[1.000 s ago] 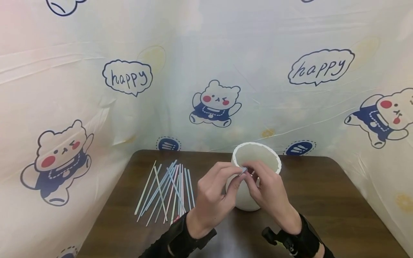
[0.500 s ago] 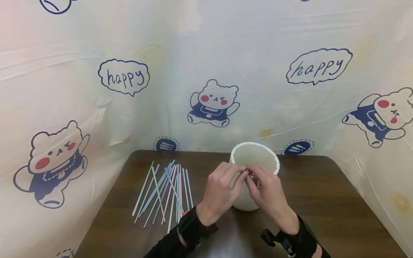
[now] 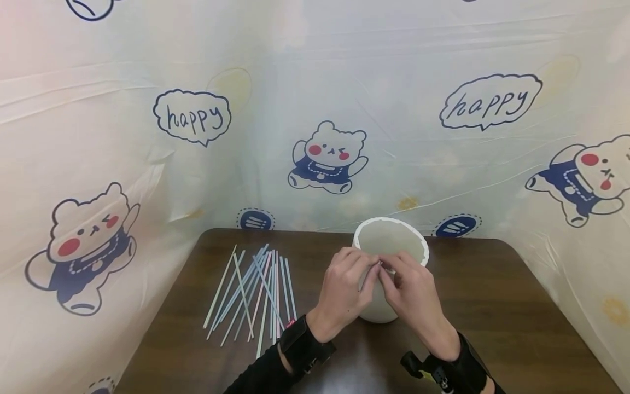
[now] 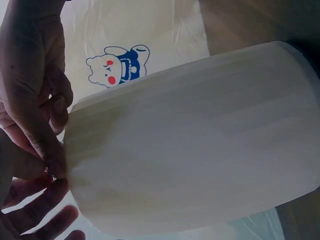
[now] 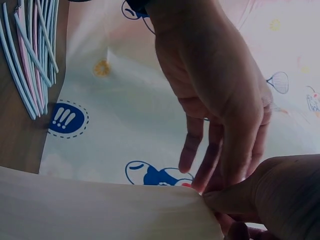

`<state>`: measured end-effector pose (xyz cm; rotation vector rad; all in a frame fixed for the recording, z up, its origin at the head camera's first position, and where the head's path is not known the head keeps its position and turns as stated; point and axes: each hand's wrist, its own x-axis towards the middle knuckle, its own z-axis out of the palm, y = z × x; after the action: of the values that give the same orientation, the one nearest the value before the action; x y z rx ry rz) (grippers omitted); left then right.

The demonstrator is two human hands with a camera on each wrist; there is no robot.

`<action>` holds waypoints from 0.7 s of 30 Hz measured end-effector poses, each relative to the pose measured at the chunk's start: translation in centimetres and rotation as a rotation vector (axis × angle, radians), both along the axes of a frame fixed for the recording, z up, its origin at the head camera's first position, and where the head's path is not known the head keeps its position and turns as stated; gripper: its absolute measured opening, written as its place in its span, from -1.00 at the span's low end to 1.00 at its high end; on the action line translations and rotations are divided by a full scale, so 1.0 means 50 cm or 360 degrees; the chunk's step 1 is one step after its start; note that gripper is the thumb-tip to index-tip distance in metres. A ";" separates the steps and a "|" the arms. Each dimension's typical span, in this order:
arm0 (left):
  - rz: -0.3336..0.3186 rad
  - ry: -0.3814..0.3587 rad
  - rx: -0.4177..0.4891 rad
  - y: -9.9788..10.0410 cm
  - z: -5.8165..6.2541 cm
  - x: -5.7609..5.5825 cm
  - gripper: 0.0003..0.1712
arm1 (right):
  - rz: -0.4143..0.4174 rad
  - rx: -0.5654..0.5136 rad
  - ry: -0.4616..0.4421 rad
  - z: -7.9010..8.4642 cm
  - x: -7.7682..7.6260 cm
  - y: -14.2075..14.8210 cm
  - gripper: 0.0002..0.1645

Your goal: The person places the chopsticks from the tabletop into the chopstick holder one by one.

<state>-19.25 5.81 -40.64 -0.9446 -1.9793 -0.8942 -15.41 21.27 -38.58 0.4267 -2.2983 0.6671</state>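
Pinching one near-hidden piece (image 3: 379, 262), left hand (image 3: 343, 293) and right hand (image 3: 417, 298) are meeting by one bucket (image 3: 379, 303), uncountable strips (image 3: 244, 296) lying to its left.

A dark wooden desk (image 3: 497, 306) is enclosed at the back and both sides by pale cloth (image 3: 394, 60), printed with blue-clad bears (image 3: 325, 171) and speech bubbles (image 3: 192, 117); soft light (image 3: 366, 364) is reflected near the desk's front.

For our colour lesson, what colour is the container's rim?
The rim is white, clearest in the head view.
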 end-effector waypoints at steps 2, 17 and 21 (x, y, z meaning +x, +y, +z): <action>0.0011 -0.0019 0.0009 0.000 -0.003 0.001 -0.83 | 0.0005 0.0008 0.0003 0.001 0.001 0.000 -0.71; -0.0027 -0.0129 0.0054 -0.002 -0.023 0.005 -0.81 | 0.0002 0.0009 0.0053 0.010 0.019 0.003 -0.62; 0.0092 -0.0156 0.0136 -0.025 -0.016 -0.023 -0.83 | 0.0034 -0.0037 0.0125 0.023 0.030 0.000 -0.59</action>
<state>-20.42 4.58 -41.43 -0.8048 -2.0233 -1.0010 -13.90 21.27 -37.44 0.4594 -2.2129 0.6754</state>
